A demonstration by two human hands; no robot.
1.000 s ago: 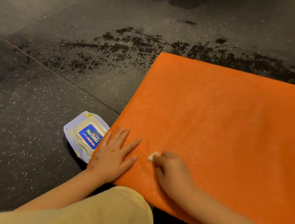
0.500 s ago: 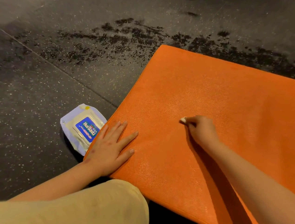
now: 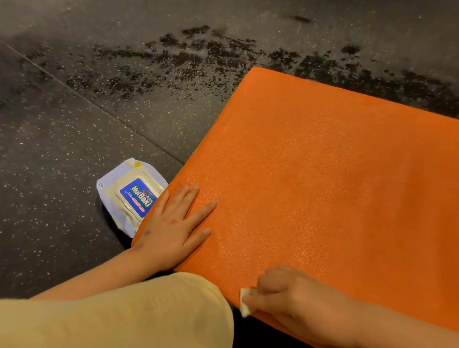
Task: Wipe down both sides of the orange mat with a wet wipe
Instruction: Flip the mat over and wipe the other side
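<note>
We count one pack of wipes on the dark floor, touching the left side of the one orange mat. Our left hand lies flat on the mat's near left corner, fingers straight and spread. At the mat's near edge, our right hand curls round one white wipe, pinching it against the mat.

The mat lies on the floor, with the wipes pack just beside its left edge.
</note>
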